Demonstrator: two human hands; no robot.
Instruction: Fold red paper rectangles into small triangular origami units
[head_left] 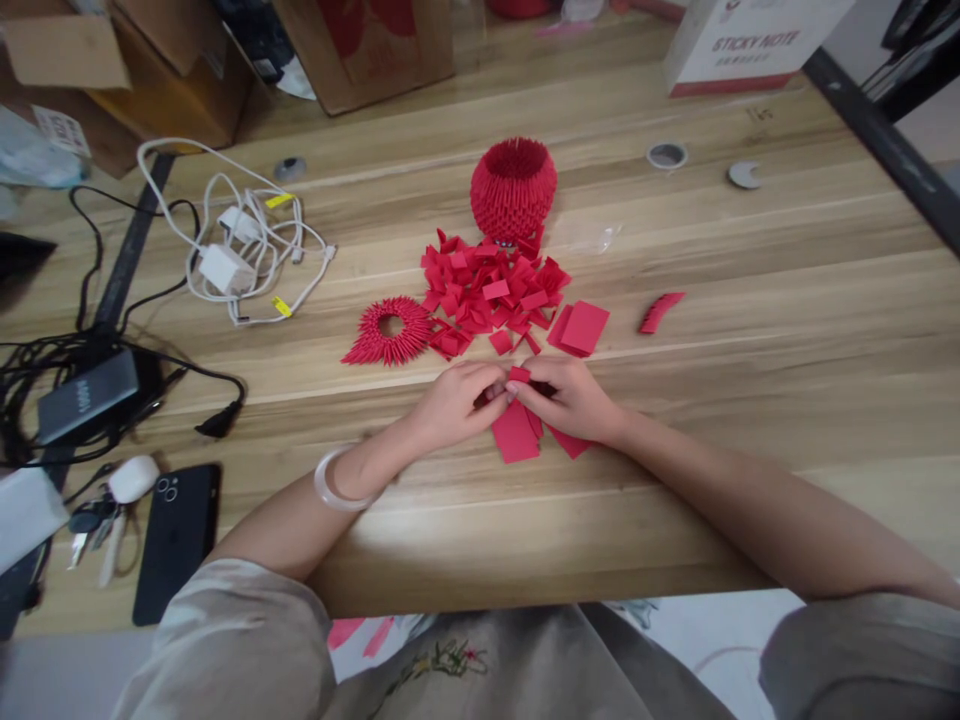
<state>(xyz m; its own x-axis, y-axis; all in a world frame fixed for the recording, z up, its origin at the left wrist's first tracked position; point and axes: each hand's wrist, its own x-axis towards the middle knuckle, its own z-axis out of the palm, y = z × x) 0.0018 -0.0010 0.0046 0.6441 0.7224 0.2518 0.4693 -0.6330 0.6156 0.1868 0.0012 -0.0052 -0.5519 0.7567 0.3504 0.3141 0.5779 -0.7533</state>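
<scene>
My left hand (454, 400) and my right hand (571, 397) meet over the wooden table (675, 330), both pinching a small red paper piece (519, 375) between their fingertips. Flat red paper slips (516, 433) lie under my hands. Just beyond them is a pile of folded red paper pieces (491, 292) and a small stack of red sheets (583, 327). A flat red ring of joined pieces (390, 331) lies left of the pile. A round red paper vase shape (514, 188) stands behind it.
White charger cables (240, 250) and black cords (112, 350) sprawl at the left, with a black phone (178, 538) and keys near the front edge. Cardboard boxes (360, 50) and a sticky-note box (742, 45) line the back. A short red strip (660, 312) lies at the right.
</scene>
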